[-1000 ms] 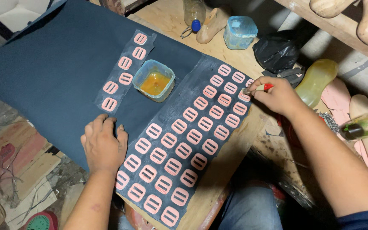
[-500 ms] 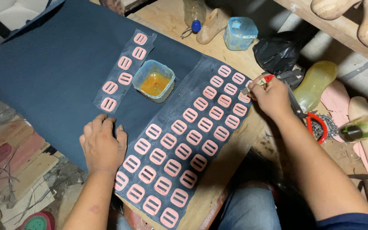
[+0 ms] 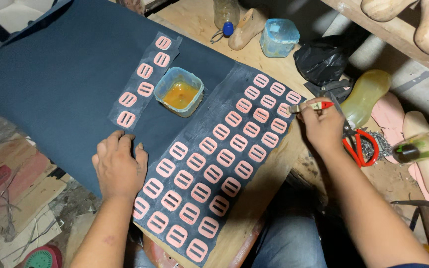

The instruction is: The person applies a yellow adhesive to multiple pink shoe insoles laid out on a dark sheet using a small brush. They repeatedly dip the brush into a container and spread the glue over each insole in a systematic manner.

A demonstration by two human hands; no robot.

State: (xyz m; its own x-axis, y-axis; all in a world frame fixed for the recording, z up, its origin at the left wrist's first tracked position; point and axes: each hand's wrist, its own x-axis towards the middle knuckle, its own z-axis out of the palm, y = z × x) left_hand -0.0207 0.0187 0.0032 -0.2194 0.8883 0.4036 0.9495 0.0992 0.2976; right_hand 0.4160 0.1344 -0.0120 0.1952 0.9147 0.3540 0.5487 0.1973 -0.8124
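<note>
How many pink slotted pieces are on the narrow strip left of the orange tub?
6 pink pieces on the narrow strip: two at its top end, two beside the tub, two at its bottom end. None seems hidden.

The left hand (image 3: pixel 119 166) lies flat, palm down, fingers spread a little. The right hand (image 3: pixel 322 128) is curled shut, thumb and fingers pinched together. Both arms are bare and reach forward.
</note>
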